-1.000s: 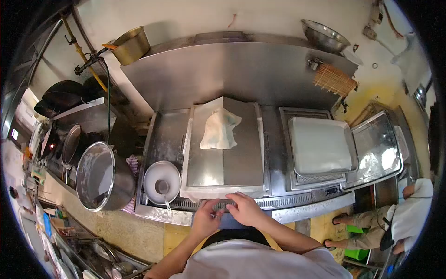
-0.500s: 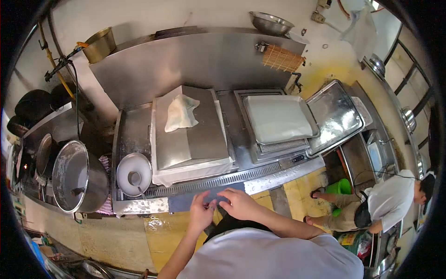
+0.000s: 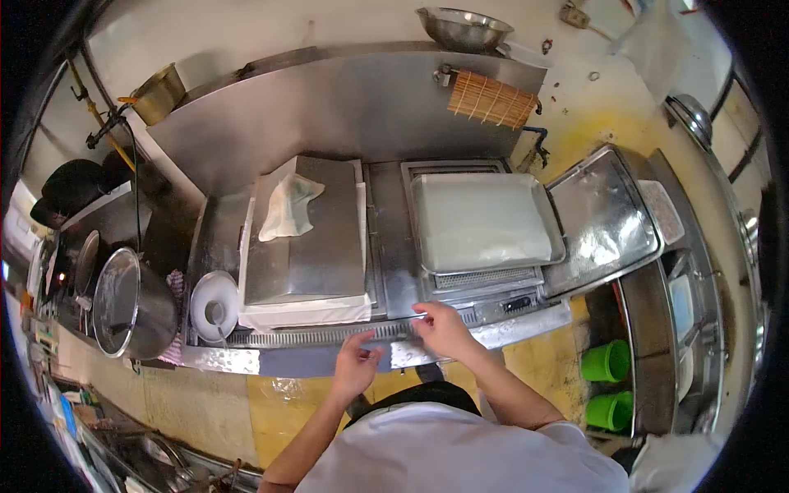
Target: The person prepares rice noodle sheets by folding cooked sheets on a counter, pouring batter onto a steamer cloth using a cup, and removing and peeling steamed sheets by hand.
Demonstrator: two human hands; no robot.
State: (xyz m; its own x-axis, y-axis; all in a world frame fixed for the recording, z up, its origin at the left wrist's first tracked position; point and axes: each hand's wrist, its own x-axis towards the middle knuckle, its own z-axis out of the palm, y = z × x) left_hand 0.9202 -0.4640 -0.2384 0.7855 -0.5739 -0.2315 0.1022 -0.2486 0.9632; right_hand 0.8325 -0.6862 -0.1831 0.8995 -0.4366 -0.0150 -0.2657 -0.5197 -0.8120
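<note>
My left hand (image 3: 356, 366) hangs in front of the steel counter's front edge, fingers loosely bent and apart, holding nothing I can see. Over the front rim, by the slotted drain strip (image 3: 329, 334), is my right hand (image 3: 444, 330), its fingers apart and nothing visible in them. Beyond my hands stands a peaked steel cover (image 3: 329, 246) over white cloth (image 3: 308, 314), with a crumpled whitish cloth (image 3: 288, 207) lying on top. To its right, a shallow metal tray (image 3: 485, 222) carries a smooth white layer. A white bowl (image 3: 215, 287) containing a ladle sits at the left.
A large steel pot (image 3: 152, 308) stands at far left. Another shiny tray (image 3: 604, 226) leans at the right, above two green baskets (image 3: 606, 361). A bamboo mat (image 3: 491, 100) hangs on the backsplash. A co-worker's white clothing (image 3: 674, 464) shows at lower right.
My hands have moved apart; the right one has gone rightward and farther over the counter edge. The view has shifted, and the co-worker at the right has moved down toward the lower edge.
</note>
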